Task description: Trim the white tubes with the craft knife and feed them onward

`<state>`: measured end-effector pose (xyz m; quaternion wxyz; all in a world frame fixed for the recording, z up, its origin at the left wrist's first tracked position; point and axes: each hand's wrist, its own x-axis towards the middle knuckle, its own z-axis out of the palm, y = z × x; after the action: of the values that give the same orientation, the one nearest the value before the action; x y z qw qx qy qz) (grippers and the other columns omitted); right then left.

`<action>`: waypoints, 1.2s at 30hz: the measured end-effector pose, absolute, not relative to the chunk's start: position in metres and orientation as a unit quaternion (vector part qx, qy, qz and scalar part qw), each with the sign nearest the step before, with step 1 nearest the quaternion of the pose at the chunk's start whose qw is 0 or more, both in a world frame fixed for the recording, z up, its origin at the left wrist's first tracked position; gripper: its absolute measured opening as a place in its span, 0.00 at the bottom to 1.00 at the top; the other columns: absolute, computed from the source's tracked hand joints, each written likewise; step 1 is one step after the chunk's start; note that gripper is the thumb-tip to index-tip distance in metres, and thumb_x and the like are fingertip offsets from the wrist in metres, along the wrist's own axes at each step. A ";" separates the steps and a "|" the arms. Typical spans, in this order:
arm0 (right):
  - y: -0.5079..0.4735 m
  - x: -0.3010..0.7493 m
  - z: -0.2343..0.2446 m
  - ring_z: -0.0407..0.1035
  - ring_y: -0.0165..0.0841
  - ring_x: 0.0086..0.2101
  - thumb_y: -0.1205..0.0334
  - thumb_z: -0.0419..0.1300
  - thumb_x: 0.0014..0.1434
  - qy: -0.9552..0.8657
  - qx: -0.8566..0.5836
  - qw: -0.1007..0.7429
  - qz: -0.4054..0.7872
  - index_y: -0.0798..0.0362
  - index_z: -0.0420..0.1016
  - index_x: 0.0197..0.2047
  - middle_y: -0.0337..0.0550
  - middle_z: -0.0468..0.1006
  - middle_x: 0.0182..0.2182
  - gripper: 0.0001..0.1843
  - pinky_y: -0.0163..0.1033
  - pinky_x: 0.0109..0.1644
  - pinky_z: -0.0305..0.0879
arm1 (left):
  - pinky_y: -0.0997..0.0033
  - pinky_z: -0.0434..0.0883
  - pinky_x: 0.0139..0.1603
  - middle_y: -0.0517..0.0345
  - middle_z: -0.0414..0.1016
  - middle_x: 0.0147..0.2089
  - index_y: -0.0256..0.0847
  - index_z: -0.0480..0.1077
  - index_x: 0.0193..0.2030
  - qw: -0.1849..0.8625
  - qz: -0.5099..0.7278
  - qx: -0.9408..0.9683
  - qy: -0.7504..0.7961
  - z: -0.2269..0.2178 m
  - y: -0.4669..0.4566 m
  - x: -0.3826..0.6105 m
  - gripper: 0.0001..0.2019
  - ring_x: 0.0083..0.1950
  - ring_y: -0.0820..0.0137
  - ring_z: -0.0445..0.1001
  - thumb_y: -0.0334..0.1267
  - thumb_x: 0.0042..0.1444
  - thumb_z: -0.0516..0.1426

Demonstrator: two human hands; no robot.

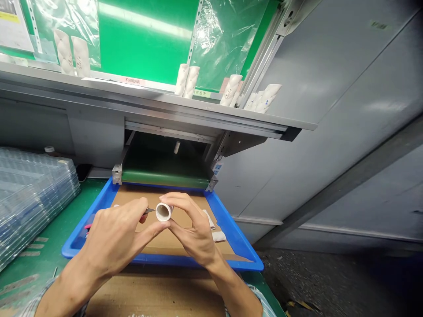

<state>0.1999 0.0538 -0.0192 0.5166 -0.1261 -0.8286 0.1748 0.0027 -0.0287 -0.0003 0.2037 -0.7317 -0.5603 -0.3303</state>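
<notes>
My right hand (194,229) is closed around a short white tube (164,212), thumb below and fingers above, with its open round end facing me. Wrapped in my left hand (115,233) is a small pointed metal tool with a red handle (143,217); its tip meets or nearly meets the tube's left rim. My left thumb reaches under the tube and touches it. Most of the tool is hidden by my fingers, and a pink end (87,226) sticks out behind the hand. Both hands are above a blue tray (238,237) lined with brown cardboard (185,251).
More white tubes (218,237) lie at the tray's right side. A green conveyor belt (165,165) ends at the tray's back, carrying one small white tube (177,147). Stacked clear plastic trays (36,198) stand left. Overhead, a metal shelf (148,99) holds several white tubes (81,57).
</notes>
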 end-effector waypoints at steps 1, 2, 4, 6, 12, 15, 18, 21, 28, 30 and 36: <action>0.054 0.200 -0.019 0.80 0.42 0.54 0.68 0.67 0.72 -0.829 -0.128 0.516 0.172 0.43 0.77 0.62 0.47 0.85 0.53 0.18 0.50 0.59 0.80 | 0.68 0.53 0.25 0.65 0.72 0.23 0.46 0.63 0.31 0.203 -0.326 -0.733 -0.562 -0.001 -0.029 0.003 0.29 0.19 0.70 0.69 0.63 0.78 0.43; 0.054 0.200 -0.019 0.80 0.42 0.54 0.69 0.67 0.72 -0.830 -0.128 0.517 0.168 0.43 0.77 0.62 0.47 0.85 0.54 0.19 0.50 0.60 0.80 | 0.68 0.52 0.25 0.65 0.72 0.23 0.46 0.63 0.31 0.203 -0.323 -0.733 -0.563 -0.001 -0.029 0.003 0.29 0.19 0.70 0.69 0.63 0.78 0.43; 0.055 0.200 -0.019 0.80 0.42 0.54 0.70 0.68 0.71 -0.830 -0.123 0.520 0.162 0.43 0.77 0.62 0.46 0.85 0.54 0.20 0.49 0.60 0.79 | 0.68 0.51 0.25 0.65 0.70 0.22 0.46 0.63 0.31 0.203 -0.315 -0.735 -0.565 -0.001 -0.029 0.003 0.29 0.19 0.69 0.68 0.62 0.78 0.43; 0.055 0.200 -0.019 0.80 0.41 0.55 0.70 0.68 0.71 -0.829 -0.116 0.524 0.156 0.42 0.76 0.63 0.45 0.85 0.53 0.21 0.49 0.60 0.79 | 0.68 0.49 0.25 0.66 0.68 0.21 0.46 0.62 0.30 0.205 -0.308 -0.735 -0.568 -0.001 -0.029 0.004 0.29 0.18 0.69 0.66 0.61 0.79 0.42; 0.055 0.201 -0.018 0.81 0.42 0.54 0.69 0.67 0.72 -0.831 -0.122 0.526 0.134 0.42 0.77 0.63 0.46 0.85 0.53 0.21 0.49 0.59 0.80 | 0.66 0.47 0.26 0.65 0.65 0.19 0.45 0.64 0.29 0.211 -0.294 -0.733 -0.575 -0.002 -0.029 0.005 0.32 0.18 0.69 0.63 0.62 0.79 0.39; 0.054 0.201 -0.018 0.81 0.42 0.54 0.68 0.67 0.72 -0.829 -0.121 0.529 0.133 0.42 0.77 0.63 0.47 0.85 0.52 0.19 0.50 0.59 0.80 | 0.66 0.48 0.27 0.65 0.67 0.19 0.45 0.66 0.30 0.199 -0.289 -0.744 -0.568 -0.003 -0.030 0.006 0.31 0.19 0.69 0.65 0.58 0.80 0.40; 0.054 0.200 -0.020 0.81 0.43 0.54 0.67 0.67 0.73 -0.828 -0.123 0.528 0.147 0.43 0.77 0.62 0.47 0.85 0.52 0.17 0.50 0.59 0.81 | 0.66 0.52 0.28 0.65 0.71 0.22 0.45 0.69 0.32 0.159 -0.297 -0.767 -0.546 -0.003 -0.030 0.006 0.28 0.20 0.69 0.67 0.54 0.81 0.43; 0.054 0.197 -0.022 0.81 0.41 0.54 0.64 0.69 0.72 -0.810 -0.144 0.531 0.202 0.45 0.78 0.59 0.48 0.85 0.52 0.15 0.48 0.61 0.81 | 0.69 0.55 0.29 0.66 0.70 0.22 0.45 0.69 0.31 0.089 -0.322 -0.786 -0.520 -0.001 -0.031 0.004 0.25 0.22 0.71 0.69 0.52 0.80 0.48; 0.064 0.192 -0.025 0.86 0.38 0.46 0.49 0.73 0.68 -0.659 -0.117 0.543 0.507 0.44 0.71 0.68 0.48 0.84 0.54 0.30 0.44 0.51 0.86 | 0.76 0.67 0.30 0.67 0.80 0.37 0.49 0.73 0.56 0.019 -0.394 -0.758 -0.520 -0.005 -0.026 -0.001 0.13 0.28 0.74 0.75 0.47 0.68 0.64; 0.066 0.191 -0.025 0.85 0.37 0.44 0.48 0.74 0.67 -0.626 -0.108 0.538 0.554 0.44 0.74 0.65 0.49 0.82 0.57 0.28 0.40 0.46 0.86 | 0.77 0.70 0.33 0.68 0.81 0.41 0.54 0.68 0.67 0.009 -0.395 -0.768 -0.505 -0.009 -0.024 0.000 0.23 0.30 0.76 0.77 0.41 0.67 0.65; 0.063 0.189 -0.025 0.82 0.37 0.47 0.41 0.68 0.71 -0.663 -0.130 0.470 0.569 0.48 0.75 0.63 0.51 0.83 0.57 0.26 0.41 0.49 0.83 | 0.82 0.65 0.25 0.69 0.77 0.35 0.50 0.70 0.63 0.061 -0.434 -0.782 -0.444 -0.007 -0.024 0.004 0.17 0.25 0.79 0.72 0.33 0.71 0.59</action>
<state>0.1886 0.0630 -0.0248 0.4701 -0.1296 -0.6625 0.5686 0.0044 -0.0241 -0.0070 0.0613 -0.7819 -0.4436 -0.4337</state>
